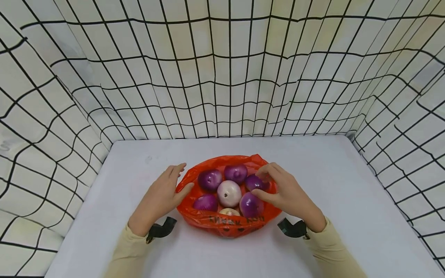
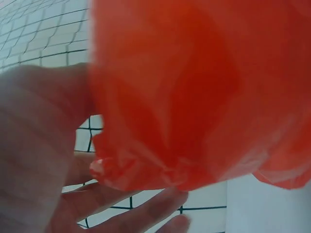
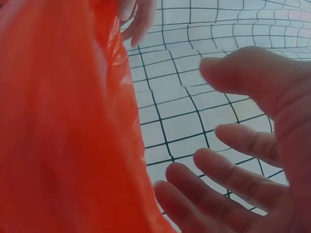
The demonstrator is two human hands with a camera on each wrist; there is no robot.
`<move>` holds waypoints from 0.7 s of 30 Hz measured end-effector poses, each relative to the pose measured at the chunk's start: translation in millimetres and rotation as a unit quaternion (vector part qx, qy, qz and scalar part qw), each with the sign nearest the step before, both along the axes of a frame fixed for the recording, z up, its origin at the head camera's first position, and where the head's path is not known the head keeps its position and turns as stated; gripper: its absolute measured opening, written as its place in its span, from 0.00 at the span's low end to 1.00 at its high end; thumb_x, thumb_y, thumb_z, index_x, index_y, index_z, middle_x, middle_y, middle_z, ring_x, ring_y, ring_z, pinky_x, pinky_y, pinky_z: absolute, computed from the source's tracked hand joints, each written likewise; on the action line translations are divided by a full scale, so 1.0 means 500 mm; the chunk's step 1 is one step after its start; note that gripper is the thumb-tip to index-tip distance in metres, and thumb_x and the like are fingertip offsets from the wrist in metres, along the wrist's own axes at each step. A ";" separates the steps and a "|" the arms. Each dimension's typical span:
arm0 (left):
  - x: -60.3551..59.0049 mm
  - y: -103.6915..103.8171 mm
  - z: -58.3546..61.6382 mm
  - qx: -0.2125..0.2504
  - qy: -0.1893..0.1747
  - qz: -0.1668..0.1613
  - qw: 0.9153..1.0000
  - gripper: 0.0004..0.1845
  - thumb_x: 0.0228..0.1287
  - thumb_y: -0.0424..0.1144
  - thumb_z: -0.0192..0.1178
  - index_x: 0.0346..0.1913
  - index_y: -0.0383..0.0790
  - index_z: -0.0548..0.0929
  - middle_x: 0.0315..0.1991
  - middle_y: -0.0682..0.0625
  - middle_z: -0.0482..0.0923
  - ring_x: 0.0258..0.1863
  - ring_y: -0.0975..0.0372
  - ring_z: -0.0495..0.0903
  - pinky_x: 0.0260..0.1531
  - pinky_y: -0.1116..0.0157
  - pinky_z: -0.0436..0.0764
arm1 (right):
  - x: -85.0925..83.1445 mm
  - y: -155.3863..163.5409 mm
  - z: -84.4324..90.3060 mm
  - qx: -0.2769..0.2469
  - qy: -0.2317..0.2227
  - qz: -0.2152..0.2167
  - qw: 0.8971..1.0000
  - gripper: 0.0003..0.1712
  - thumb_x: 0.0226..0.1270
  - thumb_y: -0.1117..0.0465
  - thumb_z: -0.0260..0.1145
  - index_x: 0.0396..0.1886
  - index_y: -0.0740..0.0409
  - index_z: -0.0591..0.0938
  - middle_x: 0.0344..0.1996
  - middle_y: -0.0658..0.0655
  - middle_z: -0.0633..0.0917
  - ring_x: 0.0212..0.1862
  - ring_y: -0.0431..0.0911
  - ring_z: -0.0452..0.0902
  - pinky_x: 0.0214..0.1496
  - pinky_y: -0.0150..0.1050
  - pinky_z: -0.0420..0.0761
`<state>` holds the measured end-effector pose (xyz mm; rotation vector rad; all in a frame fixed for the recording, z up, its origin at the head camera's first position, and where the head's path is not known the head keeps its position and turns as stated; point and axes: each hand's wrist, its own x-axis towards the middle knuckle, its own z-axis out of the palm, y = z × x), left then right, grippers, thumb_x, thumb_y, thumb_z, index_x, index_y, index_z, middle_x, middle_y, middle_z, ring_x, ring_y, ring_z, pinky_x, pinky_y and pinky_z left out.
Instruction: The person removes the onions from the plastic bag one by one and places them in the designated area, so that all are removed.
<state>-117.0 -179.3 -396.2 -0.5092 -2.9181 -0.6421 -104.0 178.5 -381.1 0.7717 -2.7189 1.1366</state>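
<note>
Left hand [image 1: 160, 197] fingers straight, thumb pressing orange bag [image 1: 222, 224] rim; right hand [image 1: 286, 195] fingers loosely spread over purple onions [image 1: 251, 204].

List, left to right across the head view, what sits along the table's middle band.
Left hand → rim of the orange plastic bag → pale white onion → right hand → bare white table.
</note>
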 end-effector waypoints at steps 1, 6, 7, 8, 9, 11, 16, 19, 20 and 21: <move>0.000 -0.001 0.000 0.024 -0.019 0.000 1.000 0.35 0.72 0.47 0.64 0.73 0.33 0.68 0.64 0.37 0.77 0.58 0.45 0.82 0.57 0.45 0.86 | -0.001 -0.002 -0.002 -0.006 -0.010 0.007 1.000 0.26 0.61 0.57 0.79 0.56 0.49 0.77 0.51 0.50 0.82 0.53 0.51 0.84 0.56 0.50 0.89; -0.004 -0.011 0.000 0.095 -0.051 0.005 0.994 0.32 0.73 0.46 0.62 0.74 0.35 0.69 0.63 0.40 0.78 0.49 0.53 0.84 0.45 0.58 0.88 | -0.008 -0.007 -0.014 -0.029 -0.062 0.028 0.997 0.28 0.61 0.59 0.79 0.59 0.47 0.77 0.55 0.56 0.82 0.55 0.52 0.86 0.57 0.47 0.89; -0.005 -0.014 0.001 0.103 -0.052 0.007 0.993 0.31 0.74 0.46 0.61 0.73 0.36 0.70 0.61 0.41 0.79 0.48 0.55 0.83 0.44 0.60 0.88 | -0.010 -0.007 -0.016 -0.028 -0.068 0.027 0.997 0.29 0.61 0.58 0.79 0.60 0.47 0.77 0.55 0.56 0.82 0.55 0.52 0.86 0.57 0.46 0.89; -0.006 -0.016 0.002 0.108 -0.050 0.006 0.993 0.31 0.74 0.47 0.61 0.73 0.37 0.70 0.60 0.41 0.80 0.47 0.56 0.83 0.43 0.62 0.87 | -0.011 -0.007 -0.018 -0.028 -0.071 0.027 0.997 0.29 0.62 0.58 0.78 0.60 0.48 0.77 0.55 0.57 0.82 0.54 0.52 0.87 0.57 0.44 0.89; -0.008 -0.018 0.002 0.114 -0.053 0.006 0.992 0.30 0.74 0.48 0.61 0.73 0.37 0.71 0.60 0.42 0.80 0.47 0.57 0.83 0.43 0.64 0.86 | -0.012 -0.007 -0.020 -0.027 -0.075 0.026 0.996 0.29 0.61 0.58 0.79 0.60 0.48 0.77 0.55 0.57 0.82 0.54 0.51 0.87 0.56 0.43 0.90; -0.006 -0.022 0.005 0.128 -0.065 0.003 0.990 0.30 0.74 0.49 0.61 0.72 0.39 0.72 0.59 0.43 0.81 0.49 0.57 0.83 0.45 0.65 0.86 | -0.011 -0.007 -0.022 -0.024 -0.084 0.025 0.996 0.29 0.61 0.57 0.79 0.61 0.48 0.77 0.54 0.57 0.83 0.53 0.50 0.87 0.55 0.41 0.90; -0.004 -0.035 0.009 0.158 -0.108 -0.007 0.982 0.30 0.73 0.48 0.64 0.73 0.42 0.72 0.61 0.41 0.81 0.52 0.56 0.84 0.48 0.66 0.86 | -0.013 -0.008 -0.028 0.007 -0.105 0.034 0.994 0.30 0.60 0.57 0.80 0.61 0.48 0.78 0.55 0.57 0.84 0.53 0.48 0.87 0.55 0.40 0.90; -0.003 -0.042 0.007 0.168 -0.125 -0.011 0.978 0.31 0.71 0.46 0.66 0.72 0.43 0.73 0.62 0.40 0.80 0.53 0.54 0.84 0.49 0.63 0.88 | -0.017 -0.008 -0.037 0.023 -0.114 0.045 0.992 0.29 0.60 0.58 0.79 0.61 0.50 0.79 0.56 0.57 0.84 0.54 0.49 0.86 0.56 0.41 0.89; -0.003 -0.043 0.006 0.171 -0.128 -0.011 0.977 0.31 0.70 0.46 0.67 0.72 0.43 0.73 0.62 0.40 0.80 0.53 0.54 0.85 0.49 0.61 0.89 | -0.018 -0.008 -0.041 0.027 -0.116 0.051 0.992 0.29 0.60 0.59 0.79 0.61 0.50 0.79 0.56 0.57 0.84 0.55 0.49 0.86 0.57 0.41 0.89; -0.003 -0.045 0.004 0.173 -0.130 -0.011 0.976 0.31 0.69 0.45 0.68 0.72 0.42 0.74 0.62 0.40 0.80 0.53 0.54 0.85 0.49 0.59 0.90 | -0.019 -0.008 -0.045 0.029 -0.118 0.055 0.991 0.29 0.60 0.60 0.79 0.61 0.51 0.79 0.56 0.57 0.84 0.56 0.49 0.86 0.58 0.42 0.89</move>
